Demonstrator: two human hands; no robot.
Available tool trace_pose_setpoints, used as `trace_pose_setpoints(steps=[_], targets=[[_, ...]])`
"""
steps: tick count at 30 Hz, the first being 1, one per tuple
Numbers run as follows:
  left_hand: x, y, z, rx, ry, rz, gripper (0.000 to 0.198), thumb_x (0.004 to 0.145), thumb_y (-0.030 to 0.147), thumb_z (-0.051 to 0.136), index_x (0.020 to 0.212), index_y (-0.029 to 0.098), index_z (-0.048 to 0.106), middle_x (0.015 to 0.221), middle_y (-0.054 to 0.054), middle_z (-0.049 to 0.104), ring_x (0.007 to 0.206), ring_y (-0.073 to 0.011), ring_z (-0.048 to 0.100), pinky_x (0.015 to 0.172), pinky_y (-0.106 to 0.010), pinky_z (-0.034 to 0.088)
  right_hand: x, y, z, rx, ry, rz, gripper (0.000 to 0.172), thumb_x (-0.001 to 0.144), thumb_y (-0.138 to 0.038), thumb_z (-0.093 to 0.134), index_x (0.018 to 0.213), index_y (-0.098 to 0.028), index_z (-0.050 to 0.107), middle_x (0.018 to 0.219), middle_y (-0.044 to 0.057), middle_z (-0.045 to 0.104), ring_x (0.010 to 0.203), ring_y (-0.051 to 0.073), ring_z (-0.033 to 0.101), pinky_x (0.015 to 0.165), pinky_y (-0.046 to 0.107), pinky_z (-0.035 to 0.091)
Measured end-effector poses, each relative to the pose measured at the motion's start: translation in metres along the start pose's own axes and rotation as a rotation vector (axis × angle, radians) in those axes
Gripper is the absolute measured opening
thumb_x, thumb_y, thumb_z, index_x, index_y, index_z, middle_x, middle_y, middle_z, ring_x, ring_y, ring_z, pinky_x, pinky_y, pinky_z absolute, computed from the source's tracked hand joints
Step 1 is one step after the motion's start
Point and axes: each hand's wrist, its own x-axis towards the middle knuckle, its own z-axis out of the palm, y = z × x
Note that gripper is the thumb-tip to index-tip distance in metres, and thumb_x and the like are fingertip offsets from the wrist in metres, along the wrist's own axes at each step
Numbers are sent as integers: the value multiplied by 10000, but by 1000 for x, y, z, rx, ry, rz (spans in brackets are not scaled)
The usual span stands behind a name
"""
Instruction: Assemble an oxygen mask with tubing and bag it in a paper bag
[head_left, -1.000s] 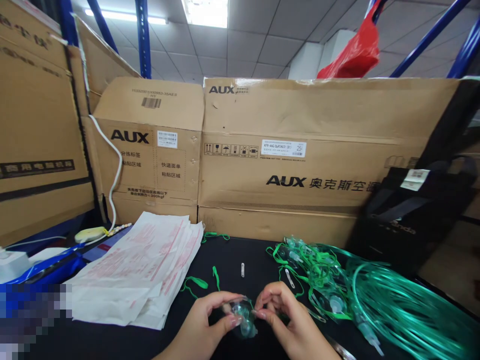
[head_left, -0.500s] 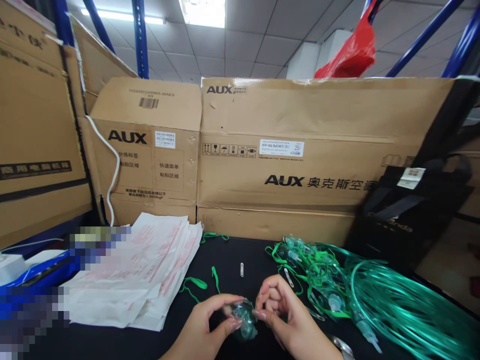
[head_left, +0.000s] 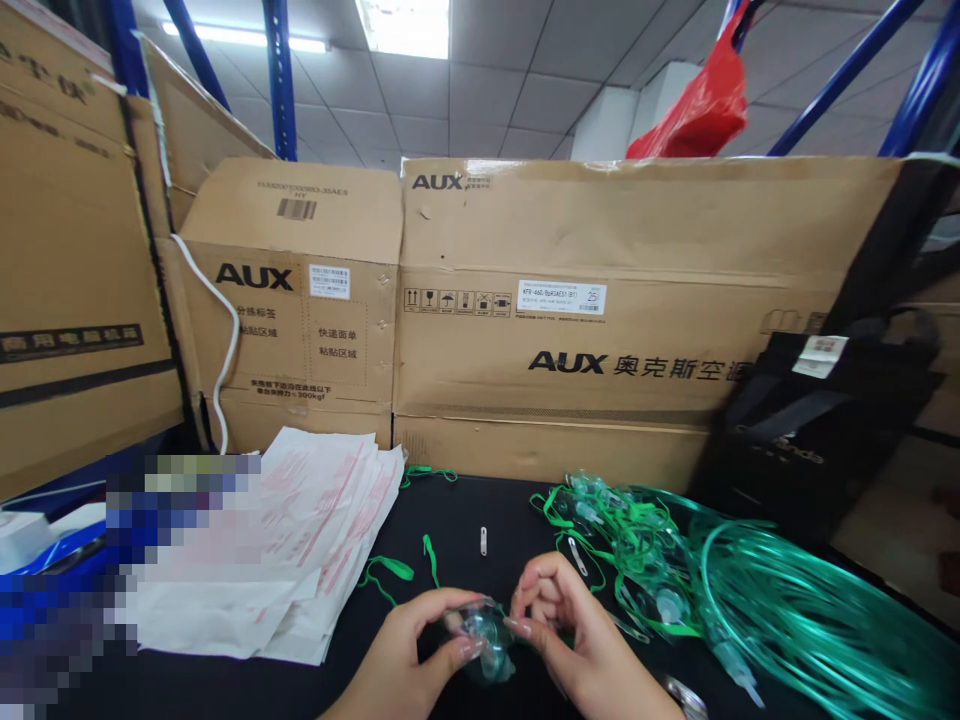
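My left hand (head_left: 424,640) is closed on a clear, green-tinted oxygen mask (head_left: 491,640), thumb in front and fingers behind. At the mask's right edge my right hand (head_left: 559,620) pinches with thumb and forefinger, its other fingers curled. A bit of green shows by those fingertips, too small to make out. Green elastic straps (head_left: 394,567) lie on the black table just beyond my left hand. Past the mask lies a small metal strip (head_left: 484,541) with holes at its ends. A second metal strip (head_left: 577,556) rests behind my right hand.
On the right are a heap of masks with green straps (head_left: 637,545) and coiled green tubing (head_left: 810,610). White printed paper bags (head_left: 277,550) are stacked left. AUX cardboard boxes (head_left: 465,350) wall off the back, with a black bag (head_left: 810,440) at the right.
Both hands hold nearly the same place and grip. The mask appears to have turned very slightly between the fingers; the view has barely shifted.
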Motion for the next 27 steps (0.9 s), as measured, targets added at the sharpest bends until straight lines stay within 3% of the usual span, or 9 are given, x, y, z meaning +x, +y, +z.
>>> trace_pose_setpoints(steps=[11, 27], targets=[[1, -3, -1, -50, -4, 8, 284, 728, 248, 604, 1000, 176, 638, 964, -66, 678, 897, -206, 597, 840, -312, 443, -4, -3, 2, -209, 18, -59, 70, 878, -234, 394, 945, -215, 384, 768, 1, 506, 640, 115, 486, 592, 233, 400], [-1, 0, 0, 15, -8, 14, 280, 737, 237, 582, 1006, 180, 638, 942, -63, 672, 902, -202, 593, 857, -305, 434, -4, -3, 2, -218, -13, -74, 78, 873, -234, 404, 943, -221, 371, 760, -9, 508, 617, 111, 468, 565, 221, 396]])
